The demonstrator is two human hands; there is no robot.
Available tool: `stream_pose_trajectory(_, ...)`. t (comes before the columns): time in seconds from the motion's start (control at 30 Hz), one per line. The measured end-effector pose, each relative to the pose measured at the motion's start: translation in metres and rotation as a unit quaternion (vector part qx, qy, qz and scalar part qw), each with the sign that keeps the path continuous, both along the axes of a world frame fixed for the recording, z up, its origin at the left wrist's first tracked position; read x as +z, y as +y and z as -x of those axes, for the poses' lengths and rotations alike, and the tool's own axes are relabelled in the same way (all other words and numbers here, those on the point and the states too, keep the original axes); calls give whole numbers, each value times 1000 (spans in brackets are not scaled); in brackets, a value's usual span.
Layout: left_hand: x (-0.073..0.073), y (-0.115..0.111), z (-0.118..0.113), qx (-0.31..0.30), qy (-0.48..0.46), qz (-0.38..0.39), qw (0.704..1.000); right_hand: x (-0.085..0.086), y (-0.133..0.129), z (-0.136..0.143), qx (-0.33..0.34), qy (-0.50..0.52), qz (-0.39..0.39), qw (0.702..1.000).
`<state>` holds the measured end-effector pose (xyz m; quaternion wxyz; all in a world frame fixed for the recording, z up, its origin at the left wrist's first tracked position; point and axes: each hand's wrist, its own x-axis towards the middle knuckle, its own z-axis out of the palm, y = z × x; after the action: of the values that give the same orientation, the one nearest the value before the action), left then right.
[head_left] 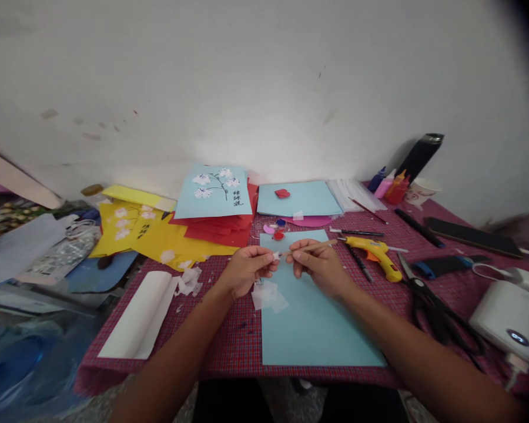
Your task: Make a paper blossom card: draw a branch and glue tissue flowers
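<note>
Between the thumb and fingers of my left hand [252, 267] is a small white tissue paper piece [276, 256]. My right hand [316, 264] grips a thin tan stick [321, 245] like a pen; its narrow end points left and meets or nearly meets the paper. Whether that end is a brush tip I cannot tell. Both hands are above a light blue sheet [317, 329]. Thin white tissue squares [268, 295] lie on its left edge. Just beyond the hands are small caps of red paint [278, 235] and blue paint [281, 222].
At the back stands a stack topped by a flower picture [203, 202]. Yellow sheets [158, 238] and a folded white paper [136, 317] lie left. To the right are a yellow glue gun [374, 252], black scissors [427, 299], paint bottles [397, 187] and a white device [506, 323].
</note>
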<state>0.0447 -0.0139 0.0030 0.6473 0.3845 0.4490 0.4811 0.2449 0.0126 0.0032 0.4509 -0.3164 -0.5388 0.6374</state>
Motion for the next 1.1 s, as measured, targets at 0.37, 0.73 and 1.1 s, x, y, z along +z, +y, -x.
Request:
stream_pose_trajectory(0.37,0,-2,-3,-15,23,-12,1000,-8,0,1,-31,7,-48,998)
stream_pose_trajectory(0.73,-3,-2,-5,-30,56,-37,997,-4,-3,2,-58,-54,-66,995)
stream_pose_trajectory(1.1,-2,-2,-5,-25,73,-62,995,-8,0,3,-26,-19,-13,999)
